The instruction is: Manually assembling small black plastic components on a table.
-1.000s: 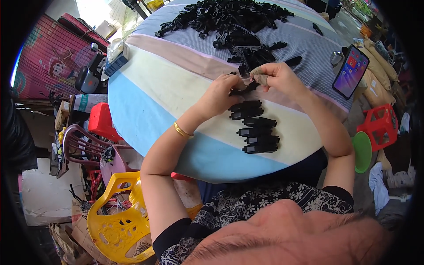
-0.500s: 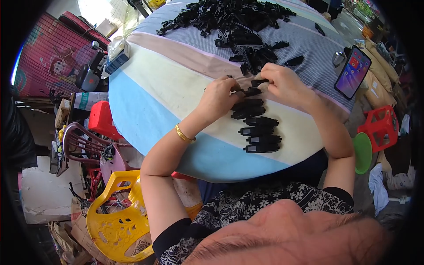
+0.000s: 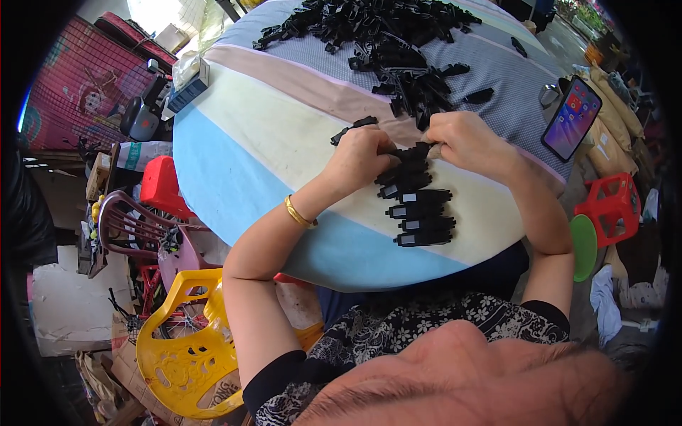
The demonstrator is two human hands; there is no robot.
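Note:
A column of small black plastic parts [image 3: 424, 211] lies on the cloth-covered table in front of me, several of them side by side. At its far end, my left hand [image 3: 361, 155] and my right hand [image 3: 465, 144] pinch a black plastic part [image 3: 412, 153] from its two ends. Beige coverings show on some fingertips of both hands. Just beyond my left knuckles lies another black part [image 3: 353, 130], partly hidden by the hand. A large heap of similar black parts [image 3: 376, 32] spreads over the far side, trailing toward my right hand.
The striped tablecloth [image 3: 249, 170] covers a rounded table. A phone [image 3: 570, 118] stands at the right edge, a blue box [image 3: 189, 89] at the left edge. Around the table are a yellow chair [image 3: 188, 358], a red stool [image 3: 612, 206] and a purple chair [image 3: 131, 220].
Both hands have moved slightly nearer to me, bringing the black part against the column's far end. More of the black part beyond my left hand now shows.

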